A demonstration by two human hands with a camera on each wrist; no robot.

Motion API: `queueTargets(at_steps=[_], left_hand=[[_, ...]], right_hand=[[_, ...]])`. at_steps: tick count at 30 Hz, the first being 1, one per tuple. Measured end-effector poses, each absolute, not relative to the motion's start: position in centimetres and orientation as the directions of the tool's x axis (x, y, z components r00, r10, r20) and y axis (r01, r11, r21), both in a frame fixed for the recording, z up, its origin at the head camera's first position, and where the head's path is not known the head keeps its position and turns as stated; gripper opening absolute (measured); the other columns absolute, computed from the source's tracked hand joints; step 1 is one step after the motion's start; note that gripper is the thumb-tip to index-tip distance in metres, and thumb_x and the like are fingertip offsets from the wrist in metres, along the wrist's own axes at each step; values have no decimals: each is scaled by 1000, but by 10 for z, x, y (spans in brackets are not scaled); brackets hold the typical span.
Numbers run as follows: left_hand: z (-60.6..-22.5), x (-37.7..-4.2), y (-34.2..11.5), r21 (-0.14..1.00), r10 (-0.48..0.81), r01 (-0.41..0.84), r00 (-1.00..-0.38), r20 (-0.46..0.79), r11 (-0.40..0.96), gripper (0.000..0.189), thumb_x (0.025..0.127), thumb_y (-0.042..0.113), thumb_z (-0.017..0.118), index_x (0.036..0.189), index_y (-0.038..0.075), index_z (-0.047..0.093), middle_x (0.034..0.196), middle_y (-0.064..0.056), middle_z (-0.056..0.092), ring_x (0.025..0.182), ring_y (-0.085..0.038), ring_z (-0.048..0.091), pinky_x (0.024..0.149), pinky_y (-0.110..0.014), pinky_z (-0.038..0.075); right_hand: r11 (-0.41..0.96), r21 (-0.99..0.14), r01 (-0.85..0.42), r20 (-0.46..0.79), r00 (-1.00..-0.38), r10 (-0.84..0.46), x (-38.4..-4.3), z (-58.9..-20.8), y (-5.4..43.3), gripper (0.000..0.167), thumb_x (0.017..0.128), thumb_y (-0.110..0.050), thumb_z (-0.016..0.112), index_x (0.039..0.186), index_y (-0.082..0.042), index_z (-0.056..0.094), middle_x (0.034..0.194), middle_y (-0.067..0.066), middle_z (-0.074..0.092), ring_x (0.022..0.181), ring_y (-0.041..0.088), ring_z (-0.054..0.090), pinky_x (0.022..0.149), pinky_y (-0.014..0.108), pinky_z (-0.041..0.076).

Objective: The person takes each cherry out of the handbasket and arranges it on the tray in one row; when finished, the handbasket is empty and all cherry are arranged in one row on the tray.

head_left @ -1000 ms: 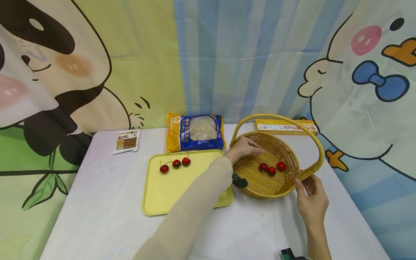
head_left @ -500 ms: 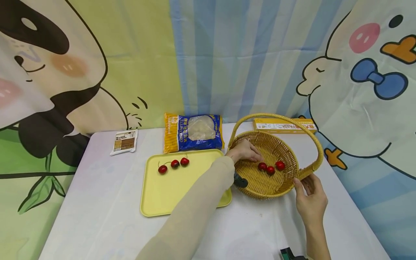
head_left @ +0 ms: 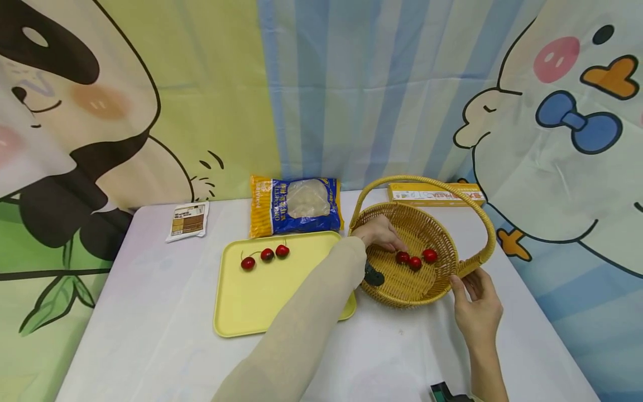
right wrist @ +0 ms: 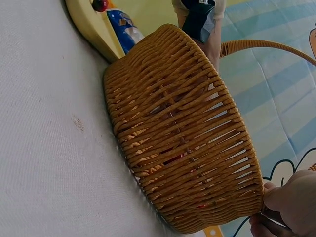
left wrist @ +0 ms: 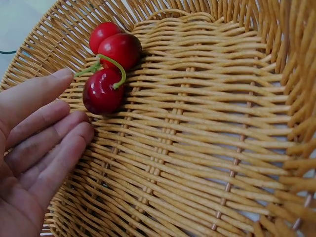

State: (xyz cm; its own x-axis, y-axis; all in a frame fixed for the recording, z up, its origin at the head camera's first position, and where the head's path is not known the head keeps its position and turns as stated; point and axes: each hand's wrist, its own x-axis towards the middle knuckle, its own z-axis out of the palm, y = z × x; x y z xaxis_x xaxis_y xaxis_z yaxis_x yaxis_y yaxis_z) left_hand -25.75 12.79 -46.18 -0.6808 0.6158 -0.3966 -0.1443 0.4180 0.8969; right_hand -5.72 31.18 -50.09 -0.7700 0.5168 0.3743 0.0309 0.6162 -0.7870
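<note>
In the head view my left hand (head_left: 382, 233) is inside a round wicker basket (head_left: 442, 234), beside three red cherries. The left wrist view has its loosely bent fingers (left wrist: 74, 143) and thumb apart, nothing gripped between them. The thumb tip is right at the green stem of the nearest dark red cherry (left wrist: 103, 91). Two more cherries, a dark one (left wrist: 120, 51) and a brighter one (left wrist: 104, 37), lie just beyond it. My right hand (head_left: 478, 310) grips the basket's right rim at the foot of the arched handle (head_left: 486, 245); in the right wrist view its thumb presses the rim (right wrist: 261, 185).
Left of the basket a yellow tray (head_left: 241, 307) bears three stemmed cherries (head_left: 267, 254). Behind it stands a blue and yellow food bag (head_left: 296, 206). A pasta box (head_left: 437, 194) lies behind the basket, and a small white and brown packet (head_left: 188, 221) at back left.
My left hand has lowered further into the basket, its fingers coming down right beside the cherries. My right hand keeps its hold on the rim. The head view has shifted slightly.
</note>
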Motion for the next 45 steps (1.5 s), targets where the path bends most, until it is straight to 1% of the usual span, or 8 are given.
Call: queueTargets(at_steps=[9,12,16,28,31,38,41,45], left_hand=[[-466,-263,130,861,652,47,-674,-347,507,16,82,18,91,95,10,85,88,0,79,96,-25,76,85,-32,61],[-466,-264,132,820,670,165,-673,-313,548,20,81,24,93,97,15,86,94,6,79,96,-15,72,82,-24,57],[-465,-262,136,769,688,265,-664,-292,582,25,81,27,92,102,18,86,104,9,78,102,-10,67,83,-21,55],[-461,-259,135,754,691,284,-660,-294,593,21,82,17,92,102,15,85,106,7,77,102,-11,67,80,-23,56],[-460,-259,132,759,684,279,-672,-284,589,22,82,16,91,103,15,85,110,5,77,107,-14,67,83,-26,58],[-449,-263,127,780,654,233,-704,-277,581,28,84,19,90,111,17,84,123,5,75,125,-19,64,103,-36,56],[-444,-263,125,808,678,242,-693,-244,538,28,86,20,89,113,16,83,120,6,76,121,-16,65,100,-33,56],[-436,-261,120,859,723,250,-667,-182,446,31,86,17,88,116,11,81,108,4,80,106,-12,70,91,-29,58]], right_hand=[[624,-781,11,395,-766,507,-57,-499,312,49,99,-9,72,145,-4,57,136,16,67,119,-15,56,100,7,47],[625,-781,19,390,-766,510,-57,-500,312,49,99,-9,72,145,-4,57,136,16,67,119,-14,56,100,7,47],[623,-782,21,384,-770,509,-57,-500,312,49,99,-10,72,145,-5,57,136,15,67,119,-14,57,100,6,46],[632,-774,37,377,-775,507,-59,-496,309,49,100,-11,71,146,-6,56,138,14,66,123,-11,57,101,7,46],[629,-777,29,379,-777,503,-59,-497,310,49,99,-11,71,146,-5,56,137,15,66,122,-12,57,101,7,46],[615,-788,21,376,-776,507,-57,-496,310,49,99,-8,71,145,-3,57,136,16,67,120,-11,57,99,6,46],[613,-789,46,357,-778,518,-56,-495,310,49,100,-10,70,147,-5,56,137,15,66,125,-3,61,100,6,46],[608,-791,76,331,-781,529,-56,-495,310,50,101,-11,70,148,-7,55,139,13,65,128,6,62,100,6,46]])
